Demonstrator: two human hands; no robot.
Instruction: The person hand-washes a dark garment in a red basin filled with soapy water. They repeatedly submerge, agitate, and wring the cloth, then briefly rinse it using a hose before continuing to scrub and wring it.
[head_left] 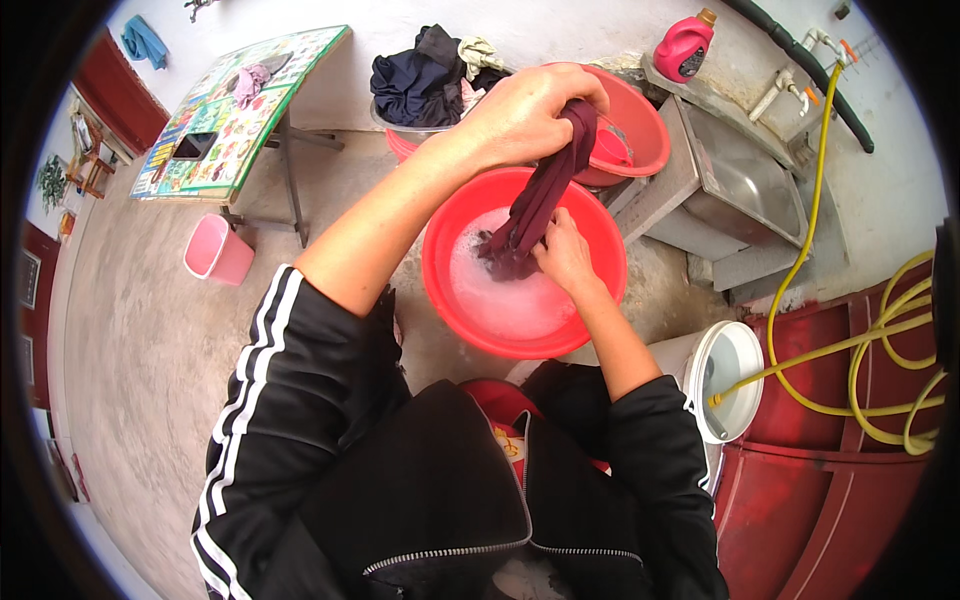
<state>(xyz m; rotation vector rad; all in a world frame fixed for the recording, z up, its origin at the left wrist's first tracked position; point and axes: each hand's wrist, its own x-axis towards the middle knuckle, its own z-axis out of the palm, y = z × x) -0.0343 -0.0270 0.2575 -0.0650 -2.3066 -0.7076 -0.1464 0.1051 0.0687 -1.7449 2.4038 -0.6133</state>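
Observation:
A wet maroon cloth garment [545,200] hangs stretched from my raised left hand [535,112], whose fingers are closed round its upper end. Its lower end dips into foamy water in a red basin [440,270] in front of me. Lower down, my right hand [566,248] is closed at the garment's side, just above the suds, with its fingertips partly hidden by the cloth. What kind of garment it is cannot be made out.
Behind stand a tub of dark clothes [420,80] and another red basin [640,120]. A metal sink [750,180], a pink detergent bottle [684,46] and a white bucket [735,380] with a yellow hose [800,260] are right. Left are a folding table [240,110] and pink bin [220,250].

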